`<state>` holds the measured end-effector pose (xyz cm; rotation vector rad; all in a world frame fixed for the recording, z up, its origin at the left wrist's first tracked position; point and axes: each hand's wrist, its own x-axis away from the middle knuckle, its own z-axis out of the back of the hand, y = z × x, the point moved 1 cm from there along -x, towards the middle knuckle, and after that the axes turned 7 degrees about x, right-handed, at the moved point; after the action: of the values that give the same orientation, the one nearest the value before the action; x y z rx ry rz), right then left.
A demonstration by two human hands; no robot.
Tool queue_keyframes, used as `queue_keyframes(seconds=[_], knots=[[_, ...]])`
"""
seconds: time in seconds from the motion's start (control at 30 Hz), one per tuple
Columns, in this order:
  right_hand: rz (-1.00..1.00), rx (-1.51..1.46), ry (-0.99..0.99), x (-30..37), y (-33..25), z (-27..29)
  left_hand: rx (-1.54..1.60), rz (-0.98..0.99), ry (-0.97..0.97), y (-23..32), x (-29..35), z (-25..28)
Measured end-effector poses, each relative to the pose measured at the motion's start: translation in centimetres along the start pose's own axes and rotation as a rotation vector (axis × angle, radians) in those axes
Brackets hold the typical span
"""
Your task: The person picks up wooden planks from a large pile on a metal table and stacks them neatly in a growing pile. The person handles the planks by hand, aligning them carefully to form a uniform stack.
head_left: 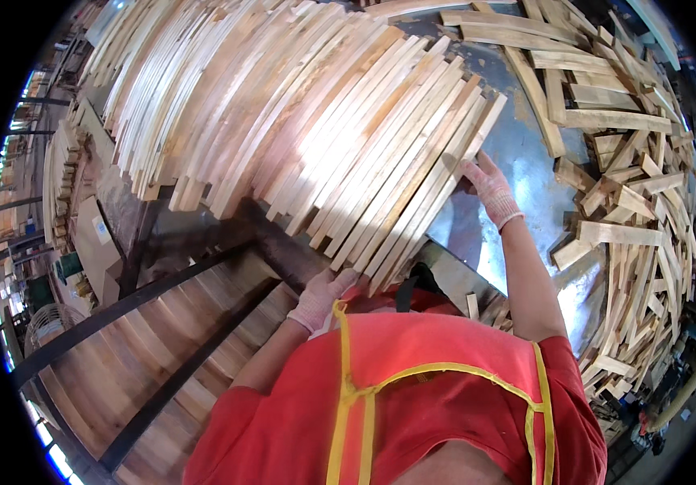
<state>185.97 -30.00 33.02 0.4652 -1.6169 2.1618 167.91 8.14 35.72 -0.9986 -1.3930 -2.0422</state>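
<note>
A wide row of pale wooden strips [364, 121] lies side by side on a metal-topped table [525, 174], their near ends uneven. My right hand [493, 194], in a white knit glove, is closed at the right edge of the row, thumb and fingers on the outermost strips toward their far ends. At the near ends of those strips is my left hand [323, 299], gloved the same way, its fingers bent against the wood. The fingertips of both hands are partly hidden by the strips.
Loose wooden pieces [618, 234] are heaped along the right of the table. Wide boards [162, 347] lie below left, crossed by dark bars [186, 372]. A wire fan [53, 321] stands at far left. More stacked wood [61, 182] is behind it.
</note>
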Motion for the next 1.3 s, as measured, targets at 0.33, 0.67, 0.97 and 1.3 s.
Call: queue_keyframes(seconds=[0.33, 0.67, 0.97, 1.3], knots=[[0.05, 0.757, 1.138, 6.5, 6.0, 27.2, 0.917, 0.084, -0.332, -3.4, -1.0, -3.0], [-0.083, 0.778, 1.115, 6.5, 7.9, 24.5, 0.723, 0.217, -0.289, 7.6, 4.8, 0.1], [-0.114, 1.048, 1.075, 10.0, 9.2, 21.6, -0.053, -0.31, -0.255, 20.7, -4.5, -8.1], [0.08, 0.595, 0.914, 18.2, 8.8, 13.0, -1.452, -0.665, 0.755, 11.2, -10.9, 14.1]])
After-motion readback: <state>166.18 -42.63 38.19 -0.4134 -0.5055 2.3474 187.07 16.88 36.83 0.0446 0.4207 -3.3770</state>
